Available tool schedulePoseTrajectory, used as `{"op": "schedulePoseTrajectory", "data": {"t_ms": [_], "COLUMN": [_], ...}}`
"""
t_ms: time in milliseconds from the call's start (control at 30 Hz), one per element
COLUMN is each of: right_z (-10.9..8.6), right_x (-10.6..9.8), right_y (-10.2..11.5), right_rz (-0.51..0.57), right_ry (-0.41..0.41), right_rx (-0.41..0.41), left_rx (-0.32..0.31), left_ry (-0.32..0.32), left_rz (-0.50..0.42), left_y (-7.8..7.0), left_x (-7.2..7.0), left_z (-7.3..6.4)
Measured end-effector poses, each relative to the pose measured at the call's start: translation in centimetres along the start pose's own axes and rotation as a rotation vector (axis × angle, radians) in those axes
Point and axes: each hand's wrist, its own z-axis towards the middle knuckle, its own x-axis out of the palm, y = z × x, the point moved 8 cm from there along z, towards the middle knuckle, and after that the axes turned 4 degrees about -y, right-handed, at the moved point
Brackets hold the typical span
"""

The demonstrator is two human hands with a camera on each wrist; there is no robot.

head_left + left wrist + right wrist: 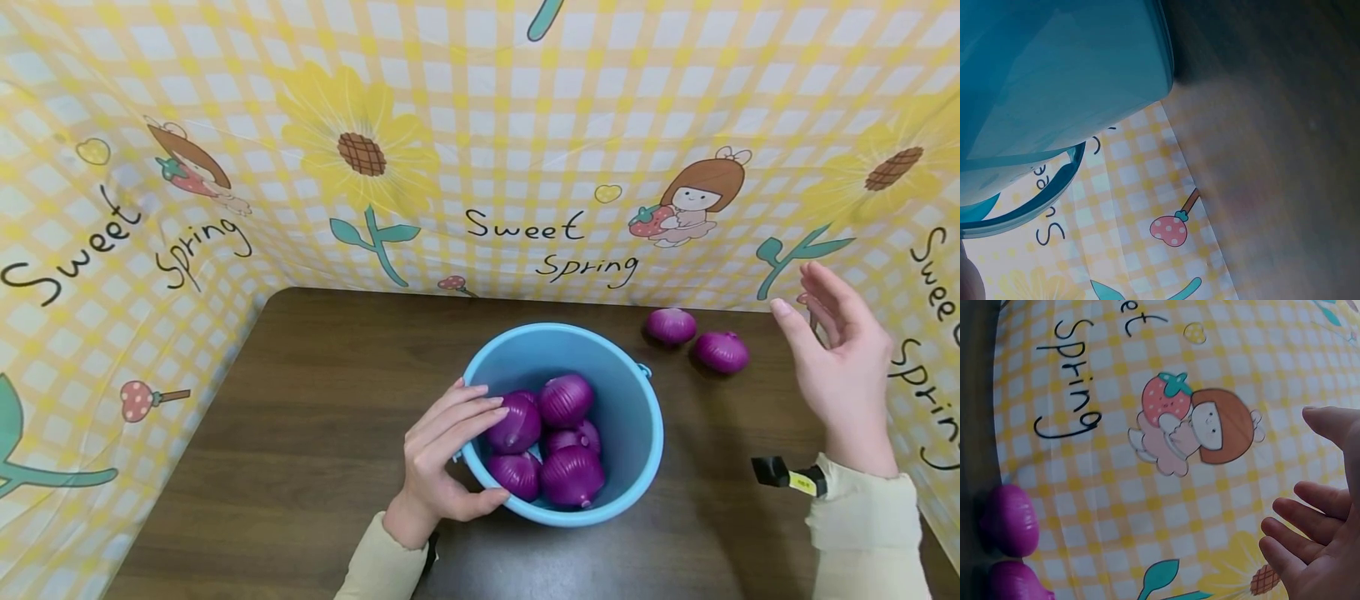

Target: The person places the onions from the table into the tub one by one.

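Note:
A light-blue bucket [637,467] stands on the table with several purple onions [572,477] inside. My left hand [444,454] holds the bucket's left rim, its fingers reaching over the edge and the thumb lying at the near side. In the left wrist view the bucket's outer wall [1066,81] fills the upper left. Raised at the far right, my right hand [843,358] has nothing in it, its thumb and fingers spread apart. Two more onions lie on the table between bucket and right hand: one onion [671,326] farther back, another onion [722,352] closer to that hand.
Dark wooden table [300,467] extends left of the bucket and in front of it. A yellow checked cloth [510,150] printed with flowers and lettering rises behind the table and along both sides. A small ear [645,372] juts from the bucket's right rim.

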Motion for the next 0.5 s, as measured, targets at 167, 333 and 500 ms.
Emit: {"op": "schedulePoseTrajectory", "data": {"t_ms": [167, 333, 500], "right_z": [0.5, 1.1, 1.6], "right_x": [0.0, 0.1, 0.2], "right_y": [-1.2, -2.6, -4.2], "right_rz": [-0.037, -0.067, -0.103], "right_ry": [0.019, 0.039, 0.062], "right_rx": [0.060, 0.107, 0.153], "left_rx": [0.002, -0.004, -0.010], "left_ry": [-0.002, 0.008, 0.017], "left_rz": [0.002, 0.002, -0.007], "left_y": [0.0, 0.1, 0.2], "left_x": [0.0, 0.1, 0.1], "left_z": [0.0, -0.2, -0.4]}}
